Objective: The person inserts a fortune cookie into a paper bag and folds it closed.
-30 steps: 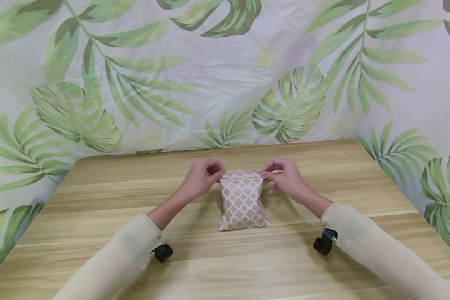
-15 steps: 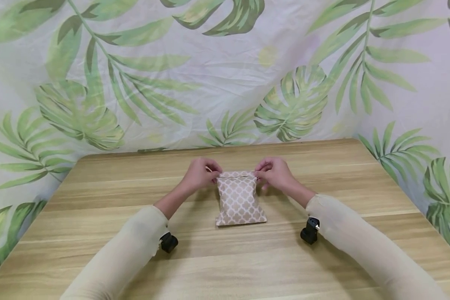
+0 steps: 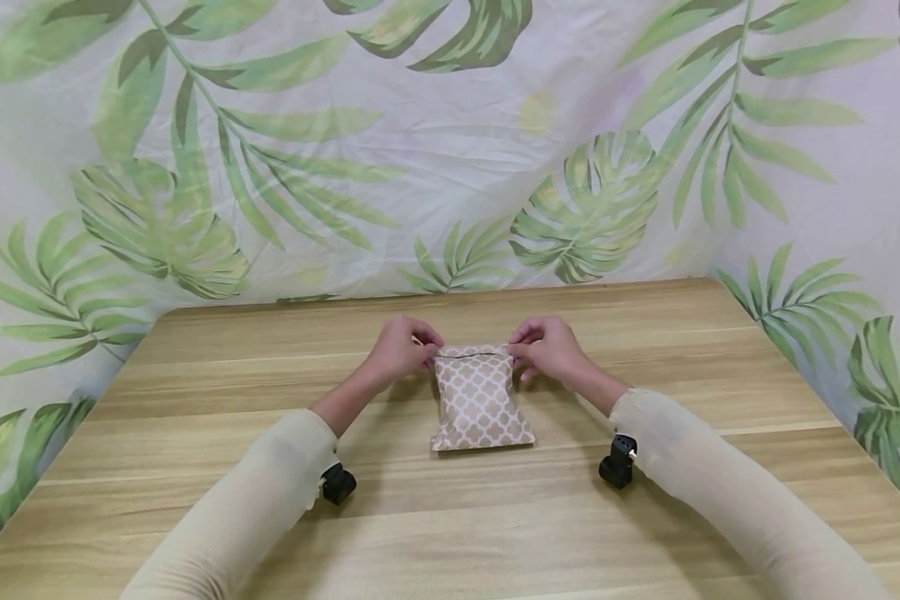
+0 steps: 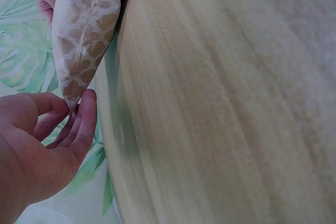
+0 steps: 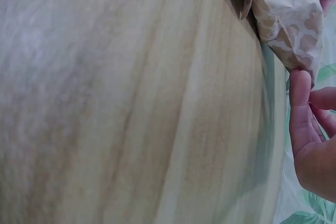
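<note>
A small beige pouch (image 3: pixel 477 404) with a white lattice pattern stands near the table's middle, its lower edge on the wood. Its top hem, marked by a dark seam or slit line, faces the far side. My left hand (image 3: pixel 399 348) pinches the top left corner between thumb and fingers. At the opposite top corner, my right hand (image 3: pixel 551 346) has the same pinching hold. Seen from the left wrist, the pouch (image 4: pixel 86 30) bulges and narrows to the pinched corner. In the right wrist view the pouch (image 5: pixel 294 24) looks creased near the fingers. Its contents are hidden.
The wood-grain table (image 3: pixel 450 533) reaches to a leaf-printed cloth (image 3: pixel 435 167) behind and at the sides. A black wrist camera (image 3: pixel 337 484) hangs under the left sleeve, and another black camera (image 3: pixel 618 461) under the right sleeve.
The pouch and both hands have shifted slightly left, and the right forearm has come inward; the pouch's bottom edge sits a little farther back. Over the last half second hardly anything moved.
</note>
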Tool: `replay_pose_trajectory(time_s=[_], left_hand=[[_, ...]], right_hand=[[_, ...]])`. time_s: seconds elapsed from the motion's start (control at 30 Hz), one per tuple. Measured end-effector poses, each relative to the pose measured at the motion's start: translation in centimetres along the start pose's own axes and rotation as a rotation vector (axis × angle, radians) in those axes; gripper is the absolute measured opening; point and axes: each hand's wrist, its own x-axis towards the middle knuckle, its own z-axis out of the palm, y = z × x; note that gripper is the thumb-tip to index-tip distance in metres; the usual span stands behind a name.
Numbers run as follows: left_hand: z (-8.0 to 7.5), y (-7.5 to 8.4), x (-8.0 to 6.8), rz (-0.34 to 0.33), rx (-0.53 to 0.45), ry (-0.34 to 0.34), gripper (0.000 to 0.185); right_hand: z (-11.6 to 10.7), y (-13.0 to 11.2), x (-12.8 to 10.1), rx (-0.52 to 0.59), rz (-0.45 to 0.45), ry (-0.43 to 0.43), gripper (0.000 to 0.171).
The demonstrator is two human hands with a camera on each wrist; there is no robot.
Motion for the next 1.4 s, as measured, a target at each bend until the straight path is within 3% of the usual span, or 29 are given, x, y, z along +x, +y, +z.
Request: replay_pose_trajectory(time_s=[0.17,0.4,0.57,0.73,0.9,1.13,1.4], left_hand=[[0.3,0.5,0.2,0.011,0.058,-0.021,0.009],[1.3,2.2,1.6,0.133,0.248,-0.128,0.013],[2.6,3.5,2.6,0.218,0.273,-0.194,0.016],[3.1,3.8,2.8,0.257,0.265,-0.222,0.015],[2.5,3.2,2.6,0.262,0.28,-0.245,0.017],[0.4,1.8,1.6,0.213,0.307,-0.251,0.017],[-0.7,1.0,1.1,0.242,0.301,-0.273,0.012]], right_hand=[[0.1,-0.1,-0.1,0.008,0.001,-0.004,0.011],[0.5,-0.9,-0.5,-0.046,-0.057,0.009,0.009],[0.7,-1.1,-0.5,-0.064,-0.094,0.005,0.009],[0.6,-1.0,-0.4,-0.054,-0.109,0.021,0.009],[0.1,-0.8,-0.6,-0.048,-0.125,0.056,0.007],[-1.2,-0.2,-0.8,-0.055,-0.124,0.108,0.005],[-1.2,0.1,-0.9,-0.048,-0.118,0.068,0.008]])
